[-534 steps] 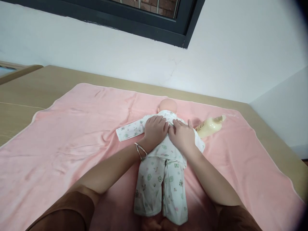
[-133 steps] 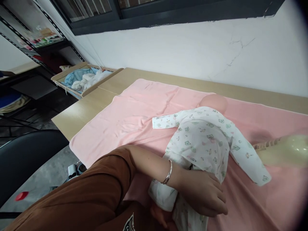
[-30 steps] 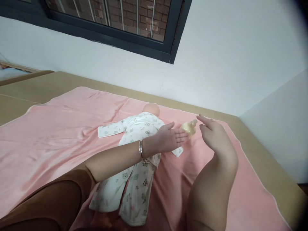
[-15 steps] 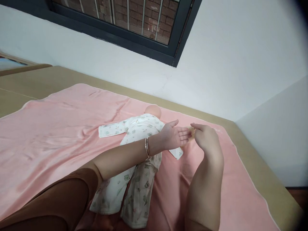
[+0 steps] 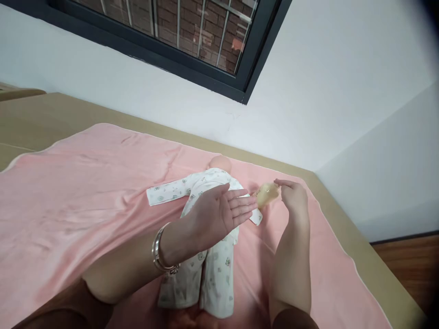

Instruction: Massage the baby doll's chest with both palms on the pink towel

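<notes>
My left hand point(image 5: 216, 212) is held palm up with the fingers straight and nothing in it. Beneath it, a baby doll in white printed clothes point(image 5: 219, 274) lies on a pink blanket point(image 5: 85, 192), its bald head point(image 5: 220, 163) toward the wall. A yellowish, see-through object like a bottle point(image 5: 269, 194) is just beyond my left fingertips, its ridged end toward them. My right hand point(image 5: 295, 196) is closed at the other end of this object, one finger along its top edge. The rest of that grip is hidden behind the hand.
The blanket covers much of a tan surface point(image 5: 346, 214) that runs along a white wall point(image 5: 192, 123). A dark-framed window point(image 5: 236, 87) with bars is above. Brown wood point(image 5: 408, 260) shows at the lower right.
My left hand has drawn back to the left and nearer to me, uncovering the yellowish bottle. My right hand keeps about the same place beside it. The view has shifted slightly.
</notes>
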A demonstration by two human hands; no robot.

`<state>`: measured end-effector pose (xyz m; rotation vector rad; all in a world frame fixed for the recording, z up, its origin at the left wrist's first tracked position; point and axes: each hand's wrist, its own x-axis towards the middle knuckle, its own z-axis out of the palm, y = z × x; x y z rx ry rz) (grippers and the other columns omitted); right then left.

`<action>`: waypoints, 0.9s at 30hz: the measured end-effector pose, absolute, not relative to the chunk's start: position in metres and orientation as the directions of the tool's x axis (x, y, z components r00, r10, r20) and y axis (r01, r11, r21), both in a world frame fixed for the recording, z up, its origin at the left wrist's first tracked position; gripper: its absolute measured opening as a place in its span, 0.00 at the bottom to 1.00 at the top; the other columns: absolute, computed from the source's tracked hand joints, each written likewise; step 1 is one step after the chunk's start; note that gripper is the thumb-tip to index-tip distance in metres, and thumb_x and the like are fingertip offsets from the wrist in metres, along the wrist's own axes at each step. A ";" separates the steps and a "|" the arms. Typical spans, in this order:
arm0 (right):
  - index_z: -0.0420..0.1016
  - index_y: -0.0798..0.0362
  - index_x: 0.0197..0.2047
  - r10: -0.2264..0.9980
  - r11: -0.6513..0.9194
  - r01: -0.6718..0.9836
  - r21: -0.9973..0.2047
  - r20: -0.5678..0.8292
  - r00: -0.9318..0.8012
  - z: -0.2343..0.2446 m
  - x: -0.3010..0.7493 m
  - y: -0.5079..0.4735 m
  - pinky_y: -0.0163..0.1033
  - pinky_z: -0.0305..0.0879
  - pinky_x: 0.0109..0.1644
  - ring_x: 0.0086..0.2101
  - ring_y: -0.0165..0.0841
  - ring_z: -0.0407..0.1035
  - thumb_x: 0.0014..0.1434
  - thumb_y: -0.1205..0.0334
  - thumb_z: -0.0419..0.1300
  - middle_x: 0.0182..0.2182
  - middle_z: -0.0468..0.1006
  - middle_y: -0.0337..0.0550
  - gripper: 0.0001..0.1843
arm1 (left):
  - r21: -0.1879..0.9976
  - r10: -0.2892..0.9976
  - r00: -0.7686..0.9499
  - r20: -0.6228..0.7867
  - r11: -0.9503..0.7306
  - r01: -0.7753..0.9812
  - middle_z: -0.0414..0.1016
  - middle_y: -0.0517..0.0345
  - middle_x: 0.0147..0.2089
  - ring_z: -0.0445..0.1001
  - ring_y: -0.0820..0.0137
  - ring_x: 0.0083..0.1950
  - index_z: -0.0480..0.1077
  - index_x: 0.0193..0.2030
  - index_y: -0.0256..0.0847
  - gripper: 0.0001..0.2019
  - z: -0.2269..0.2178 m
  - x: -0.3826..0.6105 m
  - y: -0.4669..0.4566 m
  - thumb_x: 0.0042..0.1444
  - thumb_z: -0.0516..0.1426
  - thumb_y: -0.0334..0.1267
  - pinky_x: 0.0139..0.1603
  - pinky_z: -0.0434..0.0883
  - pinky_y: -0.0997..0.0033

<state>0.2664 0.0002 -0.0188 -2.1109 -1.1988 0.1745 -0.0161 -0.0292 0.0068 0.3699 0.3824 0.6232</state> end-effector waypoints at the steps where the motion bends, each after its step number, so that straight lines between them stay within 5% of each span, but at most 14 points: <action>1: 0.86 0.46 0.44 0.798 -0.323 0.689 -0.649 0.205 0.567 -0.020 0.265 -0.001 0.49 0.70 0.61 0.57 0.41 0.74 0.52 0.66 0.51 0.53 0.83 0.37 0.25 | 0.438 0.645 0.737 -0.201 0.732 -0.522 0.65 0.32 0.71 0.68 0.56 0.71 0.52 0.74 0.26 0.32 0.013 -0.026 -0.032 0.70 0.48 0.46 0.75 0.59 0.56; 7: 0.80 0.55 0.56 0.806 -0.252 0.681 -0.687 0.241 0.541 -0.017 0.251 -0.001 0.51 0.65 0.66 0.60 0.44 0.71 0.55 0.63 0.53 0.58 0.79 0.50 0.27 | 0.403 0.758 0.645 -0.096 0.622 -0.671 0.68 0.35 0.69 0.67 0.55 0.72 0.52 0.75 0.30 0.32 0.032 -0.063 -0.036 0.70 0.48 0.45 0.75 0.60 0.53; 11: 0.82 0.55 0.50 0.734 -0.120 0.639 -0.760 0.366 0.573 -0.005 0.213 -0.010 0.52 0.65 0.66 0.58 0.46 0.73 0.56 0.59 0.58 0.56 0.80 0.54 0.21 | 0.403 0.746 0.657 -0.110 0.638 -0.656 0.68 0.34 0.69 0.67 0.55 0.71 0.56 0.73 0.28 0.30 0.033 -0.065 -0.031 0.69 0.48 0.44 0.75 0.61 0.55; 14: 0.82 0.51 0.50 0.809 0.089 0.494 -0.865 0.352 0.471 0.003 0.173 -0.025 0.54 0.68 0.63 0.55 0.46 0.76 0.58 0.55 0.62 0.49 0.84 0.51 0.19 | 0.406 0.739 0.661 -0.129 0.648 -0.645 0.67 0.33 0.70 0.66 0.57 0.72 0.57 0.73 0.26 0.31 0.029 -0.060 -0.026 0.69 0.48 0.44 0.75 0.61 0.59; 18: 0.84 0.46 0.44 0.913 0.339 0.144 -0.930 0.362 0.190 0.005 0.136 -0.038 0.54 0.68 0.64 0.54 0.44 0.77 0.60 0.57 0.62 0.53 0.83 0.45 0.11 | 0.432 0.753 0.630 -0.189 0.640 -0.635 0.63 0.36 0.73 0.63 0.59 0.74 0.56 0.73 0.27 0.32 0.020 -0.051 -0.019 0.68 0.50 0.44 0.75 0.60 0.62; 27: 0.82 0.41 0.40 0.974 0.226 -0.201 -0.953 0.217 0.067 -0.003 0.140 -0.037 0.58 0.66 0.66 0.62 0.44 0.70 0.62 0.59 0.58 0.48 0.85 0.39 0.10 | 0.458 0.734 0.623 -0.269 0.667 -0.588 0.64 0.38 0.73 0.62 0.58 0.75 0.58 0.72 0.30 0.30 0.017 -0.044 -0.005 0.68 0.50 0.44 0.76 0.58 0.59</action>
